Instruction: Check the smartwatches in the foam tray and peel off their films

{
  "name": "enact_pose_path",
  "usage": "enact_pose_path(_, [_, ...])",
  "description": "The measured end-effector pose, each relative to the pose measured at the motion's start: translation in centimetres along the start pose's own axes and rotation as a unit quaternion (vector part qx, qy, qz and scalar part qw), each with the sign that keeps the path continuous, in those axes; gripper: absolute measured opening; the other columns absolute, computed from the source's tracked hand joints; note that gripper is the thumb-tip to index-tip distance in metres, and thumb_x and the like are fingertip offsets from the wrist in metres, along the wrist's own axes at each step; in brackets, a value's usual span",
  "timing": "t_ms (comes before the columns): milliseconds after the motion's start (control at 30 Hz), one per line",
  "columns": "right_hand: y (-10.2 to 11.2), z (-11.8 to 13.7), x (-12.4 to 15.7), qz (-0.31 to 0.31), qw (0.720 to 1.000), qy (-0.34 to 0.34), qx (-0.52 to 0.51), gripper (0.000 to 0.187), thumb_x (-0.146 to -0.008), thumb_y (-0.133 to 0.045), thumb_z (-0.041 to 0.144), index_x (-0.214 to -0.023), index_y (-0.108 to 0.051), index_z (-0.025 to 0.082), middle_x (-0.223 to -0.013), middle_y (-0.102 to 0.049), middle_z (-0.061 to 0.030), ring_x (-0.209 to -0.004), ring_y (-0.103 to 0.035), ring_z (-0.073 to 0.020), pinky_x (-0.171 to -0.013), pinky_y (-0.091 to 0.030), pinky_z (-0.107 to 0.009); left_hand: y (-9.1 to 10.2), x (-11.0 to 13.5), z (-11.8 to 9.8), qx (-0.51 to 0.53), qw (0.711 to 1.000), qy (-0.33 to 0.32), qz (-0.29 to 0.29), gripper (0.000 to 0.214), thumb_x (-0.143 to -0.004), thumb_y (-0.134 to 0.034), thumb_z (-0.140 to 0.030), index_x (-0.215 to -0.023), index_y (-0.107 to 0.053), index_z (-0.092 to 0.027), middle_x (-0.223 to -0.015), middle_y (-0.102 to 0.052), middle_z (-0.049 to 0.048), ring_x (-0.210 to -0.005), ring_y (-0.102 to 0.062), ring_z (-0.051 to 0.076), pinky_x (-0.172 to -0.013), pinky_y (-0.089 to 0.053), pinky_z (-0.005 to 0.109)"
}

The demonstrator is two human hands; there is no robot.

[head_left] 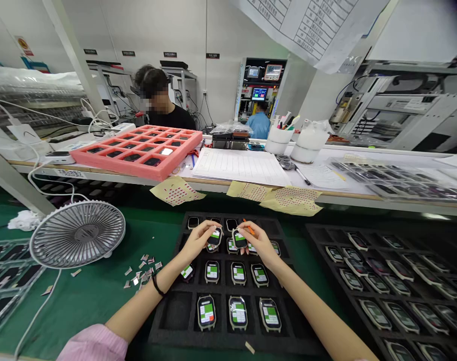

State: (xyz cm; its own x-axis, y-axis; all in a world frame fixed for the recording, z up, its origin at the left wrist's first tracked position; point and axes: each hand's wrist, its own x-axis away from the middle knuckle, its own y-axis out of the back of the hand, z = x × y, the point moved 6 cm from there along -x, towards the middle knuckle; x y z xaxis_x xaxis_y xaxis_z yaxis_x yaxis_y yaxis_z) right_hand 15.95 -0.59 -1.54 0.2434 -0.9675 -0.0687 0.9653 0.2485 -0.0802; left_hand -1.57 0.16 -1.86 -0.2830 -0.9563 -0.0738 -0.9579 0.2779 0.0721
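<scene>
My left hand point(199, 239) pinches a smartwatch point(215, 236) whose lit screen shows green and white blocks. A second smartwatch point(239, 239) is in the fingers of my right hand point(261, 243), its screen lit in the same way. Beside those fingers an orange thin tool point(248, 227) sticks out; its lower part is hidden. Both hands are above the back rows of a black foam tray point(176, 313). Several more watches lie in its compartments, including one with a red patch on its screen point(206, 312).
A round fan point(78, 234) stands left, near small scattered tabs point(140, 273). Another black tray point(326, 235) with watches lies right. On the shelf above are a pink foam tray point(161, 170), paper sheets point(239, 165) and a pen cup point(279, 139). Two people work beyond.
</scene>
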Motion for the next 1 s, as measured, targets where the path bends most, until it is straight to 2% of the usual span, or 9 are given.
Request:
enact_pose_path(267, [-0.17,-0.54,-0.17,0.028,0.999,0.013,-0.009,0.035,-0.074,-0.071,0.041,-0.098,-0.053,0.023,-0.081,-0.058,0.0014,-0.053,-0.065,-0.0130,-0.039,-0.041,-0.020,-0.21,-0.18,0.13,0.030,0.999,-0.031,0.016,0.041,-0.081,-0.059,-0.045,-0.111,-0.056,-0.018,-0.096,-0.057,0.0046,-0.052,-0.039,0.006,-0.042,-0.032,0.018])
enact_pose_path(433, [-0.02,-0.57,-0.20,0.022,1.000,0.020,-0.004,0.034,-0.074,-0.071,0.042,-0.097,-0.054,0.022,-0.078,-0.057,0.0020,-0.052,-0.065,-0.0135,-0.038,-0.041,-0.021,-0.34,-0.11,-0.01,0.030,0.998,-0.041,0.023,0.040,-0.081,-0.060,-0.044,-0.111,-0.056,-0.018,-0.095,-0.057,0.0035,-0.049,-0.036,0.004,-0.044,-0.033,0.018])
enact_pose_path(633, [-0.16,-0.32,-0.11,0.020,1.000,0.012,-0.013,0.028,-0.082,-0.061,0.046,-0.094,-0.055,0.021,-0.064,-0.058,0.0027,-0.049,-0.063,-0.0153,-0.037,-0.039,-0.022,0.03,-0.07,0.31,0.028,1.000,-0.006,0.004,0.037,-0.086,-0.051,-0.047,-0.105,-0.062,-0.017,-0.085,-0.062,0.0033,-0.052,-0.042,0.008,-0.044,-0.034,0.019])
enact_pose_path(767, [-0.10,-0.60,-0.28,0.020,1.000,0.014,-0.010,0.029,-0.081,-0.061,0.047,-0.093,-0.055,0.021,-0.063,-0.057,0.0031,-0.047,-0.062,-0.0142,-0.037,-0.039,-0.022,0.02,-0.03,0.13,0.018,1.000,-0.002,0.005,0.036,-0.086,-0.051,-0.047,-0.105,-0.062,-0.017,-0.088,-0.064,0.0040,-0.053,-0.043,0.009,-0.045,-0.035,0.020])
enact_pose_path(900, [-0.14,-0.79,-0.42,0.027,0.999,0.021,-0.008,0.032,-0.079,-0.064,0.046,-0.098,-0.054,0.022,-0.077,-0.057,0.0013,-0.050,-0.060,-0.0118,-0.038,-0.042,-0.022,-0.10,-0.09,0.01,0.010,1.000,-0.019,0.018,0.039,-0.087,-0.052,-0.044,-0.117,-0.056,-0.020,-0.088,-0.059,0.0023,-0.052,-0.045,0.008,-0.048,-0.039,0.021])
enact_pose_path(1000, [-0.37,-0.79,-0.36,0.040,0.999,0.020,-0.003,0.037,-0.076,-0.068,0.042,-0.104,-0.052,0.024,-0.091,-0.057,-0.0019,-0.057,-0.062,-0.0122,-0.039,-0.044,-0.022,-0.33,-0.12,0.09,0.022,0.999,-0.032,0.027,0.045,-0.085,-0.056,-0.039,-0.125,-0.048,-0.022,-0.094,-0.057,0.0036,-0.062,-0.052,0.011,-0.051,-0.041,0.021])
